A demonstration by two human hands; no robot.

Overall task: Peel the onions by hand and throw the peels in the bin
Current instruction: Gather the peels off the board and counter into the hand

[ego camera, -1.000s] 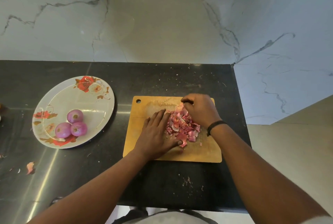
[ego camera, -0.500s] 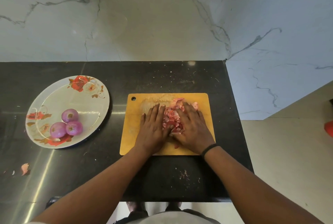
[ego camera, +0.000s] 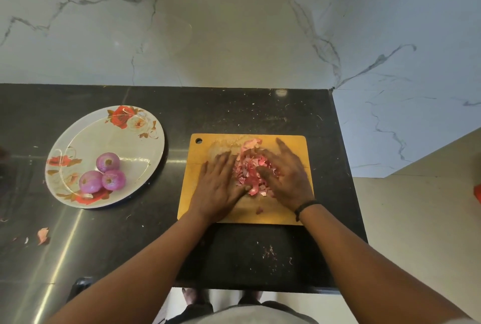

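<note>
Head view, left hand: the left hand lies palm down on the wooden cutting board, fingers straight and close together, its inner edge and thumb pressed against the left side of the peel pile.
Head view, right hand: the right hand lies over the right side of the pile, fingers extended and slightly spread; it is motion-blurred, so whether the fingertips curl under any peel I cannot tell. A black wristband circles its wrist.
Onion peels: a heap of pink-red onion peels sits between the two hands near the middle of the board; one small scrap lies apart toward the board's near edge.
Peeled onions: three purple peeled onions rest touching each other on the near-left part of a floral plate, well apart from the board.
Counter: the black countertop carries both plate and board; a stray peel lies near its left front.
Background: a white marble wall stands behind the counter.
</note>
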